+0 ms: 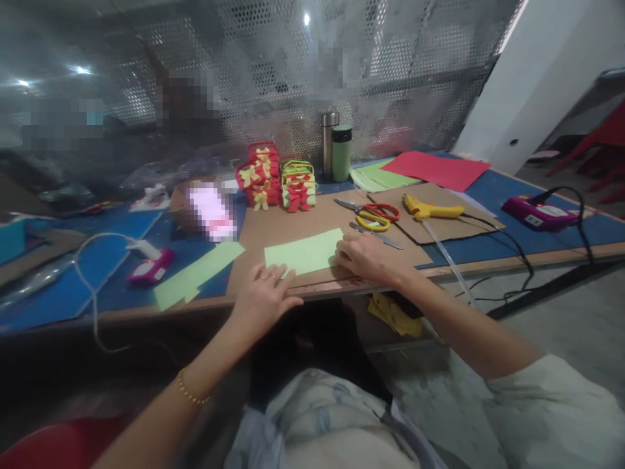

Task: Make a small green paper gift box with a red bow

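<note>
A light green paper strip (pixel 305 253) lies on the brown cardboard at the table's front edge. My left hand (pixel 263 293) rests at its lower left corner, fingers spread over the paper and board. At the strip's right end is my right hand (pixel 364 257), its fingers curled together on the paper's edge. Just beyond that hand are a craft knife (pixel 375 236) and scissors (pixel 374 215) with red and yellow handles. Another green paper piece (pixel 198 277) lies to the left on the blue mat.
Small red baskets (pixel 261 176) and green ones (pixel 299 185) with bows stand behind, beside a green bottle (pixel 341 155). A yellow glue gun (pixel 432 208), red paper (pixel 434 169) and a purple power block (pixel 540 213) are right. A lit phone (pixel 212 212) stands left.
</note>
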{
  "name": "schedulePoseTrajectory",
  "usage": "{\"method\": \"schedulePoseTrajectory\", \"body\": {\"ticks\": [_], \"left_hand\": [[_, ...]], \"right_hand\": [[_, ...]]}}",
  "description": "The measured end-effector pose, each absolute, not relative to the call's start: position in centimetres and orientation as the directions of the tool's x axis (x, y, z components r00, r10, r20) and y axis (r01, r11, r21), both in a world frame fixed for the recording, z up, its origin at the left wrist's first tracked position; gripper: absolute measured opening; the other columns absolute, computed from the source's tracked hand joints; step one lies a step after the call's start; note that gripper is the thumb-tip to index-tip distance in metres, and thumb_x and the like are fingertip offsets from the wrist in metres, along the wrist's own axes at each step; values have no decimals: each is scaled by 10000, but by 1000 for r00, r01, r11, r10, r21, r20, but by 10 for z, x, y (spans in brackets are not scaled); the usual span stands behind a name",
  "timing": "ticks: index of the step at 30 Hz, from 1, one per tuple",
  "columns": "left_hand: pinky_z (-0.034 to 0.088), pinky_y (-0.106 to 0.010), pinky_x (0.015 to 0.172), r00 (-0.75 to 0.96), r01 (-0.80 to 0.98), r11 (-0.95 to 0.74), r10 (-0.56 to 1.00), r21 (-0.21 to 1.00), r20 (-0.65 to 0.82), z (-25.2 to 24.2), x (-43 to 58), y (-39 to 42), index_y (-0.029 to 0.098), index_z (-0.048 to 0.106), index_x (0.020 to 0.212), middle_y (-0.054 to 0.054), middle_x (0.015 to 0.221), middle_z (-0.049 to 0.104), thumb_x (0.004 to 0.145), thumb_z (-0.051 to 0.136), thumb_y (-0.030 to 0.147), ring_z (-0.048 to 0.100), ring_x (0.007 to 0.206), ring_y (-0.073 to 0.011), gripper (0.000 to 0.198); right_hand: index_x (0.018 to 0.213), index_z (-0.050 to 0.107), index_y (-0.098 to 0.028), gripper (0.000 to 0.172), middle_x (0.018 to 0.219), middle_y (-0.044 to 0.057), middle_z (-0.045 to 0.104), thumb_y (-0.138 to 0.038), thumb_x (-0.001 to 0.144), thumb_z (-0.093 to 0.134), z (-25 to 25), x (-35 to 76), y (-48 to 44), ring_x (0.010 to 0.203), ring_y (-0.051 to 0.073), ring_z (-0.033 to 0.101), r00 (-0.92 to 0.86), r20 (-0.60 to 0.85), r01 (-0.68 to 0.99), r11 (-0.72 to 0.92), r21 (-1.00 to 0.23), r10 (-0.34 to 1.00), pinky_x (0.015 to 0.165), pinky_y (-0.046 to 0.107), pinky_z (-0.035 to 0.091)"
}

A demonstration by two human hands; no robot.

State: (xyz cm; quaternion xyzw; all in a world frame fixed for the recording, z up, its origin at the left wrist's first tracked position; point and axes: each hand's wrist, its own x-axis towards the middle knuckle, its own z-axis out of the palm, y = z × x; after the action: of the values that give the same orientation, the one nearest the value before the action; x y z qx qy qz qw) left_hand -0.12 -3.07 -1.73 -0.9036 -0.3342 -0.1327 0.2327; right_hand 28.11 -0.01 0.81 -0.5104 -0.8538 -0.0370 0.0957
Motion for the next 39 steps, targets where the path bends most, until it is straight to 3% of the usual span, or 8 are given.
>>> {"method": "schedulePoseTrajectory", "body": {"ticks": [4,11,19,24,28,31,34,39], "left_hand": [[413,-475,1072,763,632,-694,483,-344,429,-20,-6,-30,104,648,1281,-193,1279,706,958,639,409,655,1175,-323,444],[435,-372,857,667,705,-655,482,-273,568,-15,-16,-23,149,689,1131,-100,1025,753,992,548,149,663,907,-214,198],[399,-383,828,746,665,-578,480,-474,462,-6,-19,1,169,670,812,-63,788,674,972,494,71,546,762,-213,257],[393,-391,773,648,761,-559,627,-329,433,-4,-14,10,173,687,799,-101,821,684,940,504,93,582,801,-241,244],[395,-347,718,411,897,-443,839,9,358,11,12,8,200,712,949,-80,897,725,965,495,240,626,813,-228,222],[352,-310,614,263,937,-286,956,201,130,21,39,9,211,690,879,-45,814,719,944,510,324,614,728,-204,223],[316,-311,575,221,957,-216,975,195,-1,26,59,13,194,618,720,-66,733,680,912,535,370,581,666,-203,274],[310,-307,552,244,960,-238,969,146,-24,27,66,16,208,535,645,-57,650,605,876,586,425,556,626,-201,322]], "right_hand": [[912,699,-160,254,954,97,638,-202,1031,478,6,283,-2,874,208,567,-605,269,750,650,-125,750,784,312,376],[897,712,-187,395,927,80,604,-319,1081,388,-4,296,2,868,210,519,-664,364,628,751,-203,654,807,341,394],[900,718,-165,424,915,105,607,-283,1082,353,-12,294,6,871,219,503,-669,401,642,758,-112,626,809,353,388],[817,712,-165,400,858,89,592,-225,1061,401,-22,288,7,803,196,479,-630,456,659,743,-116,629,747,328,359],[729,691,-167,419,815,77,565,-201,1050,424,-25,286,6,772,188,451,-607,473,668,732,-132,639,722,325,338],[731,695,-169,423,810,80,563,-210,1052,423,-24,286,6,791,198,446,-600,469,680,722,-127,648,739,331,342],[794,718,-165,427,831,97,578,-233,1065,395,-25,286,5,823,216,444,-599,454,694,711,-114,659,762,343,347],[839,726,-170,407,868,113,585,-260,1062,399,-29,286,5,859,237,440,-572,448,720,682,-128,687,766,361,347]]}}
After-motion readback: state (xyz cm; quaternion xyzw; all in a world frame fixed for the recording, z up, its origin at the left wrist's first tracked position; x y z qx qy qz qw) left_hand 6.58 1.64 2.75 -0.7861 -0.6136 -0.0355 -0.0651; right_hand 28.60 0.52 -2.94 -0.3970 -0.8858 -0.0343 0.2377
